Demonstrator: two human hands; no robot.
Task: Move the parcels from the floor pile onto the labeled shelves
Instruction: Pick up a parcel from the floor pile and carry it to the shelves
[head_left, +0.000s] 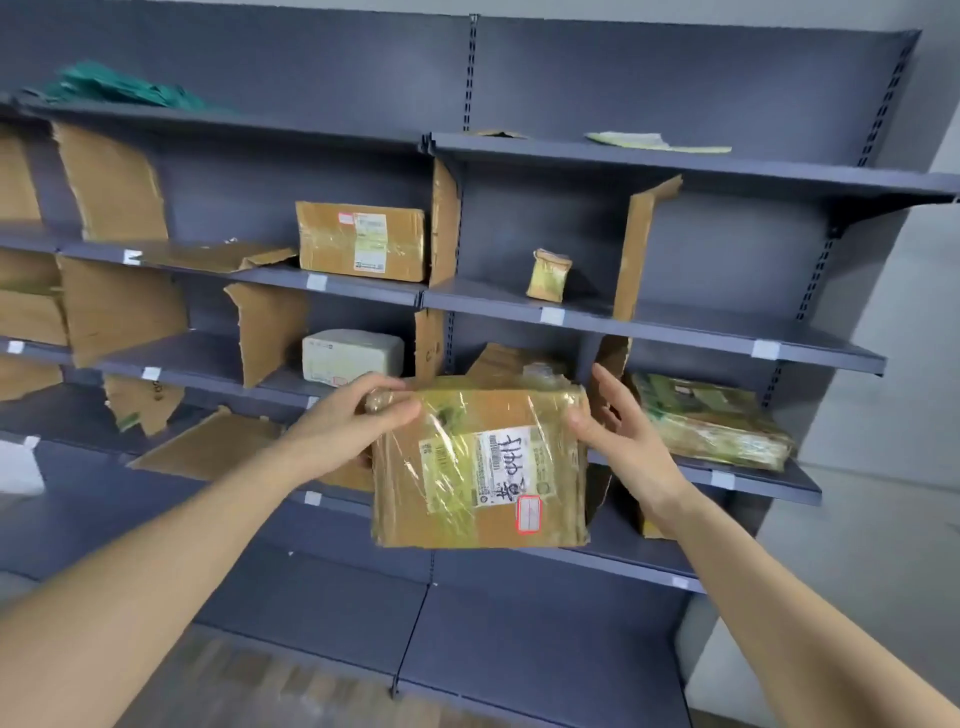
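A brown cardboard parcel (480, 467), wrapped in clear tape with a white label and handwriting, hangs in front of the grey shelves (649, 327). My left hand (358, 421) grips its upper left corner, thumb curled over the top. My right hand (623, 431) touches its right edge with the fingers spread and mostly straight. The parcel sits level with the third shelf, before a cardboard divider.
Other parcels lie on the shelves: a brown box (361, 241), a small yellow packet (548, 275), a white parcel (353, 356) and a flat taped parcel (711, 421). Torn cardboard dividers (644, 244) split the shelves. White labels (551, 315) mark the shelf edges. Wooden floor lies below.
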